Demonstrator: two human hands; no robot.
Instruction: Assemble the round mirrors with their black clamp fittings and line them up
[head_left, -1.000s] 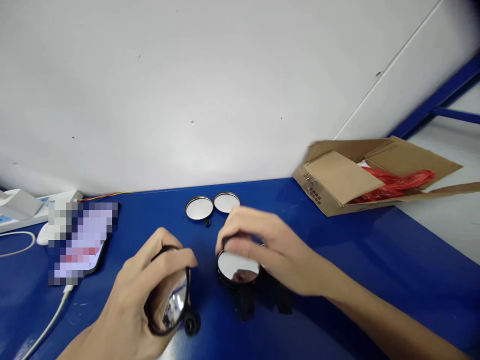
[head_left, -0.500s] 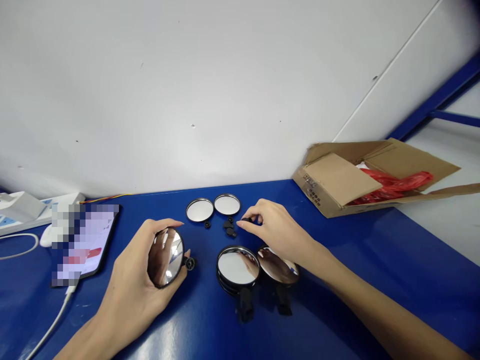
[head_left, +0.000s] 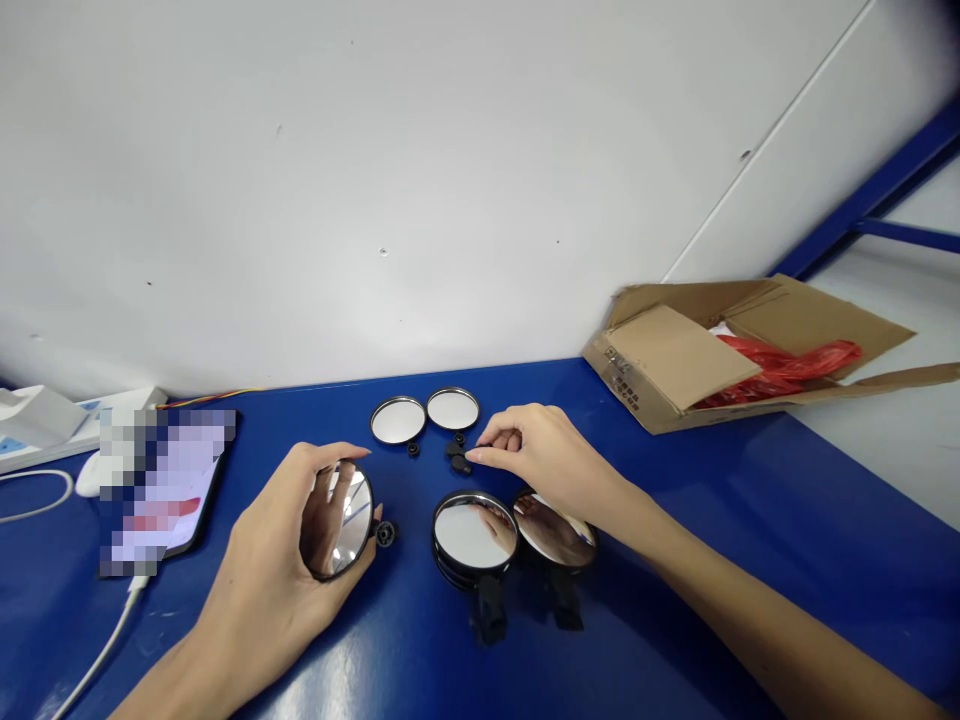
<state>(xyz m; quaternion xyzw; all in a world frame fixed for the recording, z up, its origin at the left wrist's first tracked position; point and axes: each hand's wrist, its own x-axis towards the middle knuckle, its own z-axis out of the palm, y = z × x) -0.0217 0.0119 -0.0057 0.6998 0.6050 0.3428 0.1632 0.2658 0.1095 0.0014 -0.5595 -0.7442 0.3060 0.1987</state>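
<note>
Nearest, the left hand point(head_left: 277, 560) grasps a round convex mirror point(head_left: 337, 520) by its rim, the thumb and fingers curved around it, and the glass is tilted; its black socket point(head_left: 385, 534) sticks out to the right. The rim looks smooth, so the mirror could slip if this grip loosens, and the glass could strike the blue surface point(head_left: 660, 640). A little farther, a front mirror point(head_left: 475, 530) lies stacked upon at least one more rim, and beside it is a side mirror point(head_left: 555, 530), partly covered by the right wrist. The wrist passes so close over this glass that a low movement of the arm could push it or smear it. Beyond them, the right hand point(head_left: 551, 455) has its fingers bent and close together at a cluster of small black parts point(head_left: 458, 458); I cannot tell whether they pinch a part or only touch one. These parts are small, dark and close together, so an inexact pinch could scatter them or lift two at once. Just behind lie a left back mirror point(head_left: 397, 421) and a right back mirror point(head_left: 453, 409), which a too long reach could knock against each other.
</note>
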